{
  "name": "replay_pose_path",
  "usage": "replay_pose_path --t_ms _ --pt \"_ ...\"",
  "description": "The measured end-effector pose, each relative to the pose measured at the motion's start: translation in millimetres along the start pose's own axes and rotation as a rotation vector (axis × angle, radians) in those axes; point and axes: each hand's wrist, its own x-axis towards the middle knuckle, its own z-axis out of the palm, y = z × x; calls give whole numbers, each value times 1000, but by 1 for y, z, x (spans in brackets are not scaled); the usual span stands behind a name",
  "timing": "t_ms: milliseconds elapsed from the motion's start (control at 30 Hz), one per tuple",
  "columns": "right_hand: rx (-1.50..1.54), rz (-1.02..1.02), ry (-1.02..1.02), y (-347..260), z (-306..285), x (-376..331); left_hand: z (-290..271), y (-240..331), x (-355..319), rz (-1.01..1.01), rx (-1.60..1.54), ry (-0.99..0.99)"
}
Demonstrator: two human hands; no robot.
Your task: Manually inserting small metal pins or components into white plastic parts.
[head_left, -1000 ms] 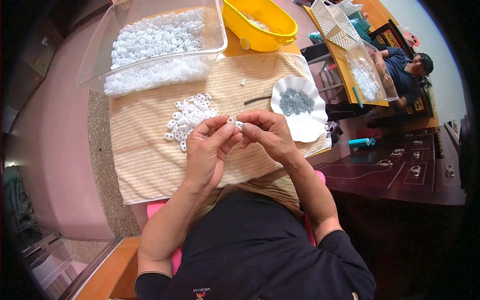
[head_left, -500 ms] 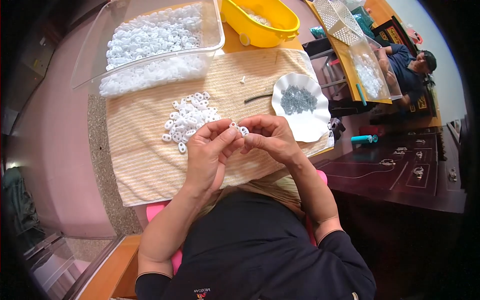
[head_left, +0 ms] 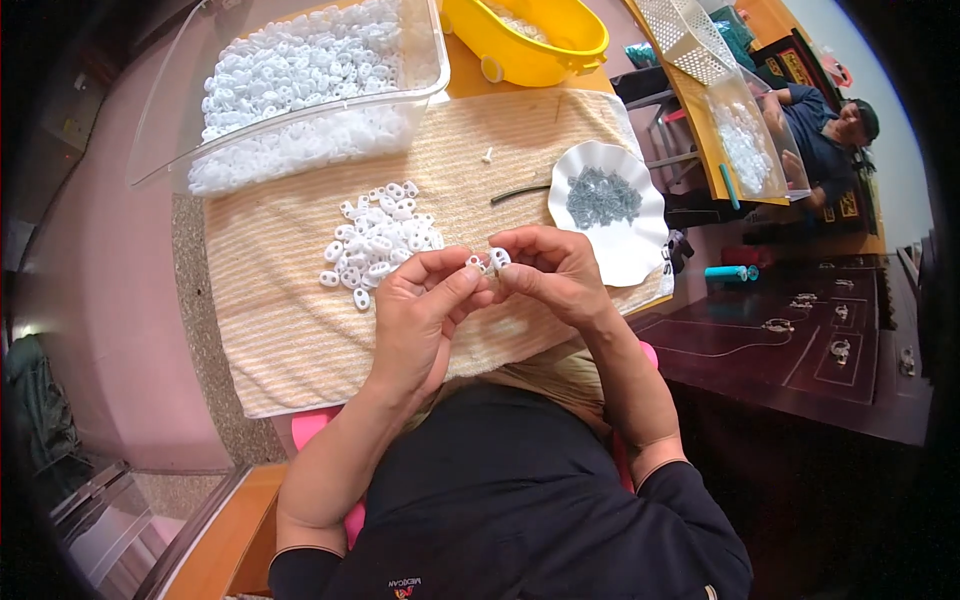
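Observation:
Over the near part of the striped towel [head_left: 290, 340], both my hands are close together with the fingertips almost meeting. My left hand [head_left: 425, 310] is closed, pinching a small white ringed piece [head_left: 476, 262] between thumb and forefinger. In my right hand [head_left: 556, 270], thumb and forefinger grip a white oval two-hole plastic piece [head_left: 500, 258]. Whether the two pieces touch is hard to see. Just beyond my left hand lies a loose pile of white two-hole pieces [head_left: 380, 240]. A scalloped white plate [head_left: 630, 250] with small grey clear parts [head_left: 602, 197] sits beyond my right hand.
At the far left stands a clear plastic bin [head_left: 435, 75] heaped with white pieces. Beside it is a yellow tub [head_left: 535, 68]. A thin black rod [head_left: 520, 194] and a tiny white part [head_left: 488, 155] lie on the towel. Another person [head_left: 825, 140] sits at a table far right.
My hands have shifted slightly right. The two-hole piece in my right fingers is tilted more upright, its holes now showing clearly. The view has shifted a little too.

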Motion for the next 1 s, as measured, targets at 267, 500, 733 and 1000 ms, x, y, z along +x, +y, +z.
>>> replay_pose_path --t_ms 267,500,733,1000 --pt "8 -13 4 3 -3 0 -1 -1 0 -11 57 4" --pt "-11 -7 -2 6 -6 0 0 -1 -1 -24 53 18" --pt "18 -7 7 5 -4 0 0 -1 -1 -23 59 17" --pt "22 -14 6 5 -4 0 1 -2 -1 -25 69 16"
